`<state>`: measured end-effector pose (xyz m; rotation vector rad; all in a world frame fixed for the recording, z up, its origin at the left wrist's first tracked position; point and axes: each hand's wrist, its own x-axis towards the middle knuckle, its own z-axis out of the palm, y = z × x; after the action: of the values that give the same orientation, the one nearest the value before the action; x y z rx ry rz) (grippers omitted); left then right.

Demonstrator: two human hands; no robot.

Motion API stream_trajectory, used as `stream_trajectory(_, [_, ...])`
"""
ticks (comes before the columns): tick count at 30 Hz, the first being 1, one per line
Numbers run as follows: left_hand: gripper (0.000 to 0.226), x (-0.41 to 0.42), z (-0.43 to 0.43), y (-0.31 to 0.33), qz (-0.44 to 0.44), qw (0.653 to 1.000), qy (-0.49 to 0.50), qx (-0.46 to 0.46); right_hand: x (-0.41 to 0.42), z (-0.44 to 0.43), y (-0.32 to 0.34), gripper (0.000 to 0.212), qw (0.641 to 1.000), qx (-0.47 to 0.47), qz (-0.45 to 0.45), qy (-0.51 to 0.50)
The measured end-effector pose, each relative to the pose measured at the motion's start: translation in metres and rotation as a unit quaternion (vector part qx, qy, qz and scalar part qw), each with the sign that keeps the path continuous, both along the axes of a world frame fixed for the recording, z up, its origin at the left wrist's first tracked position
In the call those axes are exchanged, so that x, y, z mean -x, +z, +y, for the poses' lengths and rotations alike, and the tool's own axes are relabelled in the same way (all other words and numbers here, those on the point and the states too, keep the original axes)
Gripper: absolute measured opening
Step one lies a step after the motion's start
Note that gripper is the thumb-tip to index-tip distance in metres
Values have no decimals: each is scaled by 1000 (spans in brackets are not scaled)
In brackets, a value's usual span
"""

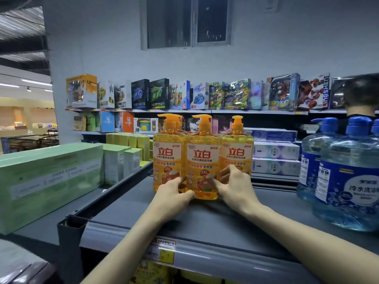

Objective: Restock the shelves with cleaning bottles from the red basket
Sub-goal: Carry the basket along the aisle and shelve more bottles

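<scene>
Two bare arms are stretched out from the bottom edge over the grey shelf [143,212], the biggest thing seen, where the soap is being put. A long green box [47,181] is laid flat on the left, past a low rail, and big blue jugs [348,181] are stood on the right, so room is left between them for a new row. Three yellow bottles are stood upright there, touching side by side, with the labels turned to the front so they can be read. The middle yellow bottle [202,160] is set a little nearer than the left yellow bottle [167,154] and the right yellow bottle [236,152]. It is gripped low down from both sides: the left hand [174,191] is curled round its left edge, and the right hand [235,187] is curled at its right edge with the thumb pressed on the front. It is likely being lined up with the others. A small yellow price tag [164,251] is fixed to the shelf lip. The red basket is not seen; a dark shape [26,271] in the bottom left corner is cut off and cannot be made out. A second pump [178,119] is seen behind the left yellow bottle, but what it belongs to is hidden. The right fingertips are tucked out of sight, so it cannot be told if the right yellow bottle is held too.
</scene>
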<state>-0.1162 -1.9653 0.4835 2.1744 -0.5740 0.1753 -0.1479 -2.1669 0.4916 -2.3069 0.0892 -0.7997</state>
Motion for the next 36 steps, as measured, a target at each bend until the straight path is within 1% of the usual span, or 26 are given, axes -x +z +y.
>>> stream_trajectory(3, [42, -3, 1, -2, -1, 1000, 13, 2, -3, 2, 0, 39, 1000, -1, -2, -2])
stream_trajectory(10, [43, -3, 0, -3, -7, 1000, 17, 8, -5, 4, -4, 43, 1000, 11, 5, -17])
stream_trajectory(13, [43, 0, 0, -2, -11, 1000, 13, -1, -1, 3, -1, 47, 998, 40, 31, -26])
stream_trajectory(16, [43, 0, -1, 1, -4, 1000, 11, -10, 4, 3, 1, 37, 993, 90, 67, -23])
stream_trajectory(18, [41, 1, -1, 3, 0, 1000, 16, -23, 9, 1, 4, 34, 987, 127, 93, -10])
stream_trajectory(21, [38, 4, -4, 7, 5, 998, 25, -60, 22, -4, 11, 43, 976, 170, 134, 13])
stream_trajectory(24, [41, 9, -11, 12, 8, 992, 39, -121, 41, -11, 15, 54, 960, 229, 162, 15])
stream_trajectory(27, [47, 24, -22, 20, 12, 984, 32, -177, 64, -20, 16, 49, 947, 264, 185, 1])
stream_trajectory(29, [57, 42, -35, 25, 8, 979, 19, -201, 81, -29, 17, 44, 940, 275, 199, -14])
stream_trajectory(31, [62, 64, -51, 30, -18, 972, 17, -232, 104, -38, 20, 46, 935, 288, 205, -23])
stream_trajectory(34, [51, 104, -80, 36, -79, 953, 27, -291, 148, -60, 27, 54, 919, 333, 210, -29])
stream_trajectory(36, [46, 137, -99, 39, -125, 943, 40, -306, 185, -81, 33, 58, 911, 355, 205, -42])
